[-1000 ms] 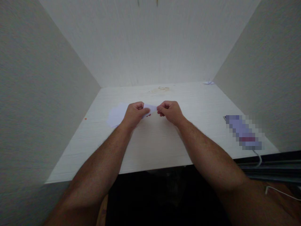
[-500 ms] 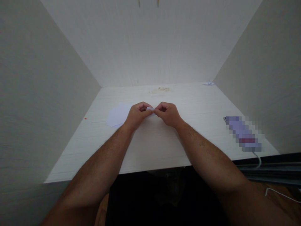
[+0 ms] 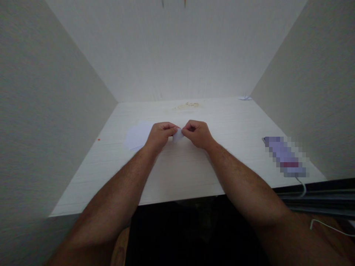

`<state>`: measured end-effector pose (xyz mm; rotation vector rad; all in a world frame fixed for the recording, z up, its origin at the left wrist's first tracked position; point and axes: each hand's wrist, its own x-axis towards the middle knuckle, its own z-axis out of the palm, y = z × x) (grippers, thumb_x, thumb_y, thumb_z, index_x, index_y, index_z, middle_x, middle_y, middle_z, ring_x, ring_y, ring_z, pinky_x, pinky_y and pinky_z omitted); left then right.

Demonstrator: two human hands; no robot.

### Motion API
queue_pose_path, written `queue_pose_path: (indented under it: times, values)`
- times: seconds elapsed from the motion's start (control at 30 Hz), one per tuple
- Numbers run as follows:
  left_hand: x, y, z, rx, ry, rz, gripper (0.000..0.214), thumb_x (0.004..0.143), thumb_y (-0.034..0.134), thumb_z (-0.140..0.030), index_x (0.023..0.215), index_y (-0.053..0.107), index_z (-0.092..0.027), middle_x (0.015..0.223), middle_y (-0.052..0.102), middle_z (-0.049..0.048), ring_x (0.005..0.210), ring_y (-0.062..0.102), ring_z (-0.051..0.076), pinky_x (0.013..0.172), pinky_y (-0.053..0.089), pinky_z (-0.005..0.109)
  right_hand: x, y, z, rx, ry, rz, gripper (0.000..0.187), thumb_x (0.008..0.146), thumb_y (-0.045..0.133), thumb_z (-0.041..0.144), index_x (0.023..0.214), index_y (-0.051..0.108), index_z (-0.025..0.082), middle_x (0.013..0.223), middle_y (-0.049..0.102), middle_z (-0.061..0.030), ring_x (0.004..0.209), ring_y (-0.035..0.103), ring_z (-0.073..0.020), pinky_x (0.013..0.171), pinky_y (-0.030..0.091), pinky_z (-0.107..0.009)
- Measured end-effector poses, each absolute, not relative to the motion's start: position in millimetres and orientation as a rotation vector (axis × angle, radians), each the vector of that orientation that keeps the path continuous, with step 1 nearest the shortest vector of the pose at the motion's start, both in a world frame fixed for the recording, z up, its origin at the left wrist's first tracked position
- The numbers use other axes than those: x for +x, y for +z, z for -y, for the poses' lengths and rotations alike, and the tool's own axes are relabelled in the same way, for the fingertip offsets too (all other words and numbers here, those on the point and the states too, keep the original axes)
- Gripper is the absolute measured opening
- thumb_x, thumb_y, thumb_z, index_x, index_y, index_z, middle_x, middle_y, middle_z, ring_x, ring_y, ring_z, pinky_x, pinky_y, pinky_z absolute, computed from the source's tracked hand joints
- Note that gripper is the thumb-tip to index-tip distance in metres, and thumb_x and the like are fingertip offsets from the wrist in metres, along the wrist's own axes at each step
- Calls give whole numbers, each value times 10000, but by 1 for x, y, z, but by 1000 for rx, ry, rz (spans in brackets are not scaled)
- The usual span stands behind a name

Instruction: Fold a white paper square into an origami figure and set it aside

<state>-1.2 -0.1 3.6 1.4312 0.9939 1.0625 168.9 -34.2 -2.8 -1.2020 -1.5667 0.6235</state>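
A small piece of white paper point(image 3: 178, 135) is pinched between my two hands above the middle of the white desk point(image 3: 183, 173). My left hand point(image 3: 161, 134) grips its left side between thumb and fingers. At its upper right corner, my right hand point(image 3: 196, 132) pinches it with thumb and forefinger, the other fingers curled. Loose white paper sheets point(image 3: 136, 136) lie on the desk just left of my left hand, partly covered by it.
A pixelated phone-like object point(image 3: 285, 157) with a cable point(image 3: 304, 188) lies at the desk's right side. Folded paper point(image 3: 245, 98) sits in the far right corner. A stained patch point(image 3: 188, 106) marks the back of the desk. Walls enclose the left, back and right.
My left thumb and fingers have shifted on the paper, and more of it now shows, hanging down between the hands. My right hand has barely moved.
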Motion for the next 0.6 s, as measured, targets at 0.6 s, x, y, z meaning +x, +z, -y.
queue_pose_path:
  times: [0.6]
  values:
    - [0,10,-1,958,1203,-918,188,625,758,-258,760,666,-166,703,619,2,635,566,123,590,448,260,170,0,28,-1026,1125,1294,322,608,810,343,834,674,158,677,689,-8,591,621,-117,524,500,-238]
